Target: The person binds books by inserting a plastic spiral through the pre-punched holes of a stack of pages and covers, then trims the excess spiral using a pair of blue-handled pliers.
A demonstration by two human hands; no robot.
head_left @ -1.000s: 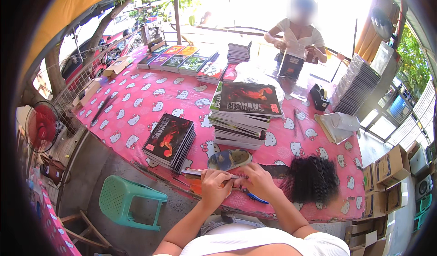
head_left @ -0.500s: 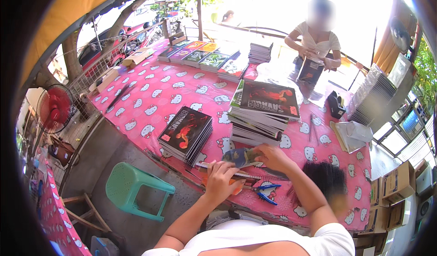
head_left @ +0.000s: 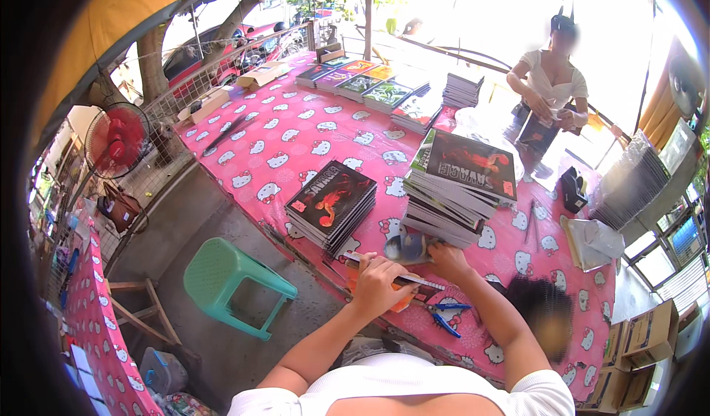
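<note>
Two hands work at the near edge of a long table covered in a pink cartoon-cat tablecloth (head_left: 296, 139). The person's left hand (head_left: 381, 283) is closed in a fist around what looks like a pen or slim tool, though its tip is too small to make out, and it bears down on a long ruler (head_left: 403, 277) that lies across an orange sheet (head_left: 399, 303) at the table's edge. The right hand (head_left: 447, 259) rests with fingers curled on a small glossy booklet (head_left: 407, 247) lying flat just beyond the ruler, pinning it at the foot of a tall pile of comic books (head_left: 458, 187). A shorter stack of black-covered comics (head_left: 331, 203) sits just left of the hands. Blue-handled scissors (head_left: 446, 316) lie on the cloth near the right forearm. Below the table stands a green plastic stool (head_left: 233, 283), and a red fan (head_left: 116, 140) faces the far left corner. Across the table another person (head_left: 551, 83) stands holding a dark booklet in both hands.
</note>
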